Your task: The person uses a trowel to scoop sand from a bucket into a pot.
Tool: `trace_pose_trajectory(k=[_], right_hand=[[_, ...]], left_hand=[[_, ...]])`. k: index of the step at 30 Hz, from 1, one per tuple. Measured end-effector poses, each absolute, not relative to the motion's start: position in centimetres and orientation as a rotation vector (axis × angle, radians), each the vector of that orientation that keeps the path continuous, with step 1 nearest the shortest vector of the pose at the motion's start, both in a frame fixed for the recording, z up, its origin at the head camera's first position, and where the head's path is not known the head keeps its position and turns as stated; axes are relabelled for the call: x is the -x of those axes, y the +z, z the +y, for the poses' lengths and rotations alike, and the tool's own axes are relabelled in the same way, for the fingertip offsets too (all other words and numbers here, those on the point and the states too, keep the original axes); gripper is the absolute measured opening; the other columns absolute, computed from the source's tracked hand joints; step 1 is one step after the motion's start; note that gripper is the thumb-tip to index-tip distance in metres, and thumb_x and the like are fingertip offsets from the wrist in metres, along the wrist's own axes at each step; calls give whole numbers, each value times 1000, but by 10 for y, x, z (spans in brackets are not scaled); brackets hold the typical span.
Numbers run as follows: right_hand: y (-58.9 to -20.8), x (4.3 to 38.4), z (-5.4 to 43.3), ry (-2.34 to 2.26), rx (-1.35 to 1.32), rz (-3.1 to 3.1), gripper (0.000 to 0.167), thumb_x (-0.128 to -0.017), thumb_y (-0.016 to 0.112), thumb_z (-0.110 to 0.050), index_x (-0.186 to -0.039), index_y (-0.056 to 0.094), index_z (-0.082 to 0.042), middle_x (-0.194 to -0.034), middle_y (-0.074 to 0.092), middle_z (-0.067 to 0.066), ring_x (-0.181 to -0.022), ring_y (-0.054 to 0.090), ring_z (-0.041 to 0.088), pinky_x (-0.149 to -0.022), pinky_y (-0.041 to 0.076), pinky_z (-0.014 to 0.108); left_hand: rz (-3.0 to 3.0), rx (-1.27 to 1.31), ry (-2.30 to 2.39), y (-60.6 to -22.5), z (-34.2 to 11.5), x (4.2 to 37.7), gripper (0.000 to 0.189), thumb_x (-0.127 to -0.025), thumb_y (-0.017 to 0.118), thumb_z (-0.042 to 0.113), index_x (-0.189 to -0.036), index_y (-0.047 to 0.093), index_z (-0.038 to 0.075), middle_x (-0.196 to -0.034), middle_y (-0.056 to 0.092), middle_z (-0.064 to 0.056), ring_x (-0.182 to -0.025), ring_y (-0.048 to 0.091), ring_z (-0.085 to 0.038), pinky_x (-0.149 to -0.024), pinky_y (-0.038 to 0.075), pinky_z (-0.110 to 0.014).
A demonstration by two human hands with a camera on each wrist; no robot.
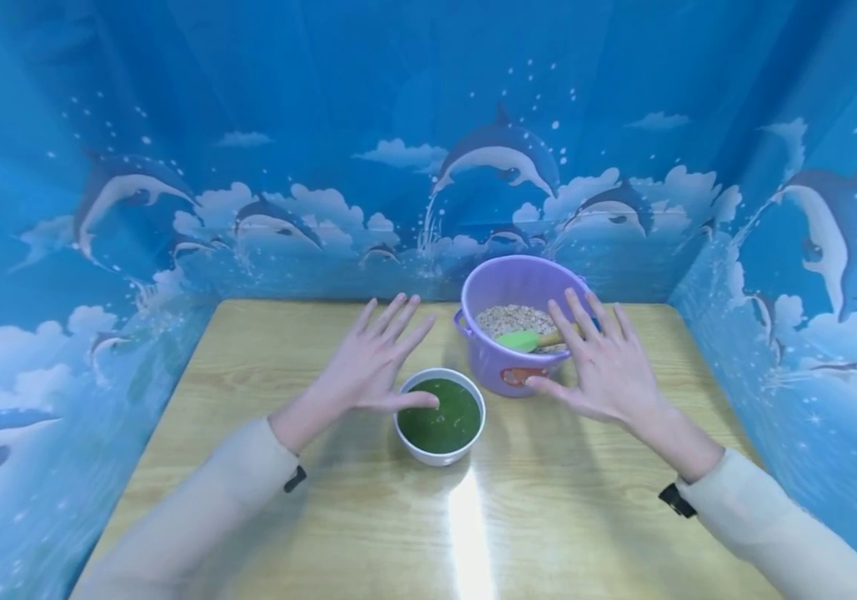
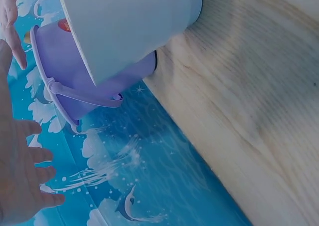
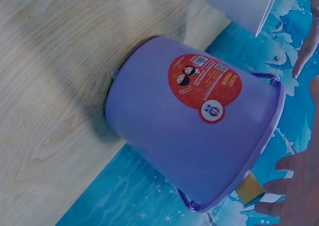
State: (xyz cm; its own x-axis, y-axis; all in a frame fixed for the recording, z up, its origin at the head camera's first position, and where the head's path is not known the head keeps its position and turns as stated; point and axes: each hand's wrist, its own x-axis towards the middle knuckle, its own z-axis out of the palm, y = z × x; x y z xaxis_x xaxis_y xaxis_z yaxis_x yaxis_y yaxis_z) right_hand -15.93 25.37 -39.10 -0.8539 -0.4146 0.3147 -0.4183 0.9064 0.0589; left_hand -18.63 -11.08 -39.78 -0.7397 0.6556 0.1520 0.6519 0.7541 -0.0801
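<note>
My head feed comes through bright, a hard white glare point(image 1: 470, 533) streaking the near part of the wooden table point(image 1: 563, 525) between soft-edged shadows, while both wrist feeds reach me dimmer and hazy, the small print on the red label point(image 3: 203, 84) of the purple bucket point(image 3: 179, 141) too soft to read.

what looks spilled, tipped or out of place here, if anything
Nothing stands out: the white bowl and purple bucket stand upright on the table, with no visible spill or damage. The green spatula rests in the bucket. The tilt in the wrist views looks like camera angle alone.
</note>
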Motion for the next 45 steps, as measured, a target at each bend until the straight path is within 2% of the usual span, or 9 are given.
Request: trace_pose_trajectory(k=[3, 5, 8, 11, 13, 19, 24, 33, 45], right_hand=[[-391, 164, 255, 21, -612, -2771, 110, -87, 53, -86, -165, 35, -11, -171, 34, 22, -160, 29, 46, -126, 28, 72], [-391, 167, 256, 11, -611, -2788, 109, -88, 55, -84, -165, 35, -10, -172, 33, 22, -159, 29, 46, -126, 29, 72], [-389, 172, 257, 8, -613, -2812, 108, -88, 57, -81, -166, 34, -10, -172, 32, 21, -160, 29, 47, -126, 28, 72], [-387, 176, 258, 13, -610, -2834, 107, -89, 57, -80, -166, 33, -10, -173, 30, 21, -160, 27, 48, -127, 27, 72], [-386, 179, 259, 6, -612, -2839, 107, -89, 57, -80, -166, 33, -10, -173, 30, 20, -160, 28, 49, -127, 26, 72], [-381, 187, 259, -46, -613, -2870, 104, -90, 57, -79, -165, 36, -10, -173, 31, 21, -158, 31, 49, -128, 27, 71], [-375, 193, 256, -94, -596, -2907, 100, -91, 56, -77, -162, 40, -9, -168, 40, 23, -151, 42, 51, -126, 32, 70], [-367, 208, 250, -137, -617, -2983, 98, -94, 50, -81, -157, 48, -6, -160, 50, 26, -143, 51, 54, -111, 48, 70], [-361, 231, 247, -174, -722, -3041, 87, -94, 61, -72, -145, 60, -1, -142, 66, 25, -132, 62, 50, -100, 58, 66]], left_hand=[[-2775, 1058, 38, -397, -106, 193, 133, -72, -9, 102, -169, 24, 16, -177, 15, -20, -165, 16, -41, -134, 14, -66], [-2780, 1065, 43, -396, -103, 197, 130, -75, -4, 102, -169, 24, 17, -177, 13, -19, -166, 15, -41, -134, 14, -65], [-2802, 1069, 37, -396, -98, 202, 120, -84, 18, 100, -170, 22, 17, -177, 11, -18, -166, 13, -40, -135, 14, -64], [-2829, 1064, 25, -396, -92, 207, 114, -87, 42, 93, -171, 16, 20, -178, 9, -17, -167, 9, -38, -135, 11, -63], [-2845, 1061, 31, -397, -88, 211, 113, -88, 47, 90, -171, 13, 21, -178, 7, -16, -167, 7, -37, -136, 9, -62], [-2869, 1051, 56, -396, -76, 222, 113, -88, 47, 90, -171, 13, 21, -178, 7, -15, -168, 5, -35, -136, 7, -60], [-2874, 1052, 51, -397, -68, 229, 113, -88, 46, 90, -171, 13, 21, -178, 7, -14, -168, 6, -35, -136, 7, -60], [-2842, 1070, 97, -396, -58, 240, 111, -90, 43, 90, -171, 16, 19, -179, 8, -14, -167, 14, -36, -136, 16, -62], [-2873, 1105, 139, -392, -44, 249, 113, -90, 39, 91, -171, 13, 17, -179, 8, -16, -168, 9, -35, -136, 11, -62]])
